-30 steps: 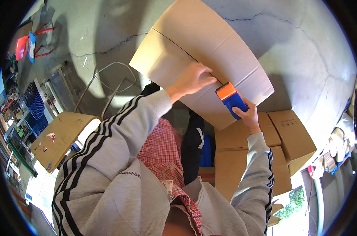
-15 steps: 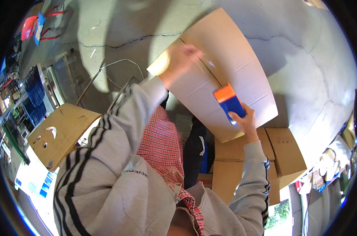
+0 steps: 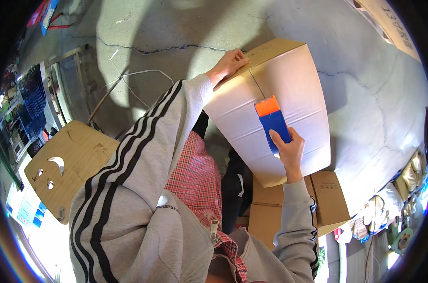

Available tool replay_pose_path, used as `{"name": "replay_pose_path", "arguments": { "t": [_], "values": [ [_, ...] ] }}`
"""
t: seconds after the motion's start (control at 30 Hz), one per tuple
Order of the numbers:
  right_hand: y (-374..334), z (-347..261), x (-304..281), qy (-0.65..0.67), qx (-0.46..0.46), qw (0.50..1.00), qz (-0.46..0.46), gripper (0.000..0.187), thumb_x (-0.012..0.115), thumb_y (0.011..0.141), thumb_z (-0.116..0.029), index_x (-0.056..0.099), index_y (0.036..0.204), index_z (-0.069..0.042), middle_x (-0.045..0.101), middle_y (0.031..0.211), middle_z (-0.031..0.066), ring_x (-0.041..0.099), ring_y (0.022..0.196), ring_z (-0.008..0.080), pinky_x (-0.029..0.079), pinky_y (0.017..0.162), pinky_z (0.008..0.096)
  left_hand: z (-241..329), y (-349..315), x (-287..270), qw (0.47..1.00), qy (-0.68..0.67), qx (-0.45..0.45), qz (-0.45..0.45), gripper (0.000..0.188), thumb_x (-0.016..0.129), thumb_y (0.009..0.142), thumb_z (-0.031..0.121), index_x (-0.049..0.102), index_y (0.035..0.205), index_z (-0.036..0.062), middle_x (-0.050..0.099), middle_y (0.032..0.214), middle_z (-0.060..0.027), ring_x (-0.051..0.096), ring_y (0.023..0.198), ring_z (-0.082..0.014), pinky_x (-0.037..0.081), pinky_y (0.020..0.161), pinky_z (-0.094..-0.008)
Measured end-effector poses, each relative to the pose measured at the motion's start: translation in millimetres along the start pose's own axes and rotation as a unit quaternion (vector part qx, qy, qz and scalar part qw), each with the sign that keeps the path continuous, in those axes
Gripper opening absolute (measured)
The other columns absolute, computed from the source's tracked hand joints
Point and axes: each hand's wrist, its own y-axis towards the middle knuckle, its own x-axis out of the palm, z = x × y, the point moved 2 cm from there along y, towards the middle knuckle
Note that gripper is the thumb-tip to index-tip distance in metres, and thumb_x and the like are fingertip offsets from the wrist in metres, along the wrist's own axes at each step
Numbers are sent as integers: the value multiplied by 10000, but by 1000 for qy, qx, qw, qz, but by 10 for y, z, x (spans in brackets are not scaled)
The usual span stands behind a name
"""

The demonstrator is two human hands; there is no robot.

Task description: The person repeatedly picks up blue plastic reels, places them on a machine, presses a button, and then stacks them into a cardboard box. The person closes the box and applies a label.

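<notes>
A large cardboard box (image 3: 294, 89) stands in front of me, its pale face turned up and a seam running down the middle. My left hand (image 3: 230, 63) rests at its far left edge, fingers bent together against the cardboard. In my right hand (image 3: 292, 148) is a blue and orange tape dispenser (image 3: 274, 121), gripped around its blue body. The dispenser's orange end lies over the seam, pointing away from me. What the left fingertips press on is partly hidden.
More cardboard cartons (image 3: 327, 200) sit below the box, near my right forearm. A wooden stool top (image 3: 74, 165) with cut-out holes is at left, with a thin metal frame (image 3: 148, 71) beyond it. Cracked concrete floor (image 3: 360, 108) surrounds the box. Another carton (image 3: 393, 28) lies far right.
The box has tilted, so its far side face now shows. My left hand has gone from blurred motion above the seam to the far edge. The right hand still holds the dispenser.
</notes>
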Motion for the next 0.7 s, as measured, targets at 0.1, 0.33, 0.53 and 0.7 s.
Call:
{"name": "replay_pose_path", "arguments": {
  "t": [0.1, 0.33, 0.53, 0.7],
  "values": [
    [-27, 71, 18, 16, 0, 1000, 12, 418, 841, 777, -312, 709, 925, 57, 683, 676, 91, 610, 591, 120, 504, 570, 295, 148, -72, -164, 926, 362, -93, -53, 649, 468, 1016, 510, 367, 1533, 130, 392, 1488, -154, 392, 1401, -312, 323, 1163, -461],
    [3, 65, 4, 18, -8, 1000, -7, 382, 836, 788, -287, 694, 880, 56, 652, 664, 58, 559, 592, 90, 468, 550, 267, -362, 742, 292, 996, 65, 57, -10, 629, 365, 1036, 491, 364, 1517, 87, 408, 1535, -191, 368, 1433, -318, 294, 1173, -394],
    [35, 135, -16, -22, -29, 999, 8, 544, 841, 728, -462, 692, 880, 39, 682, 689, 158, 666, 590, 256, 527, 580, 346, 409, 277, 243, 994, -63, 88, 34, 613, 404, 1026, 508, 350, 1531, 165, 465, 1478, -175, 398, 1403, -337, 215, 1102, -707],
    [66, 62, -10, -117, -29, 993, -8, 646, 719, 739, -660, 709, 854, -24, 691, 736, 163, 689, 714, 363, 549, 675, 457, 829, -218, 388, 864, 403, 230, 197, 591, 471, 1000, 463, 416, 1473, 112, 491, 1442, -121, 458, 1337, -322, 257, 1144, -571]
  ]
}}
